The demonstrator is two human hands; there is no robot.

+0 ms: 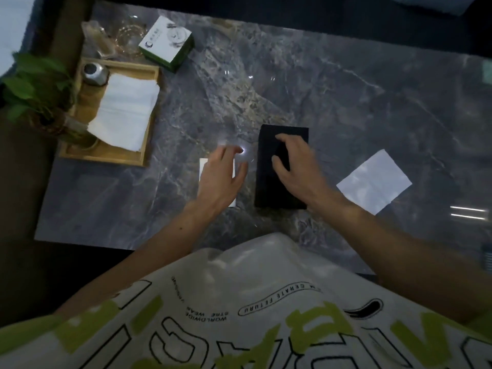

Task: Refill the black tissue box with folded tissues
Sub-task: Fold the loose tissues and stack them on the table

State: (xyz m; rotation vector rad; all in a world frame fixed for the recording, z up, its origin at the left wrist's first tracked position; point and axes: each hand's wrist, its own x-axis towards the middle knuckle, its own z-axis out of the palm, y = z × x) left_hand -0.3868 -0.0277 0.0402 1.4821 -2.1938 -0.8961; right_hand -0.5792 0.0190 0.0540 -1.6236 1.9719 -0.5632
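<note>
The right hand covers much of the black tissue box, fingers curled on it; grasp unclear. The left hand, fingers spread loose, hides most of a white tissue stack.

On my shirt, upside down from here, I read "WORLDWIDE STRE WEAR"; the far green-and-white box has print too small to read.

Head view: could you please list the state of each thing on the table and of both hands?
black tissue box: flat on the table, right hand on it
folded white tissue: on the table, under the left hand
left hand: open, fingers spread
right hand: fingers curled on the box
loose white sheet: flat, untouched
tissue stack: in the wooden tray
</note>
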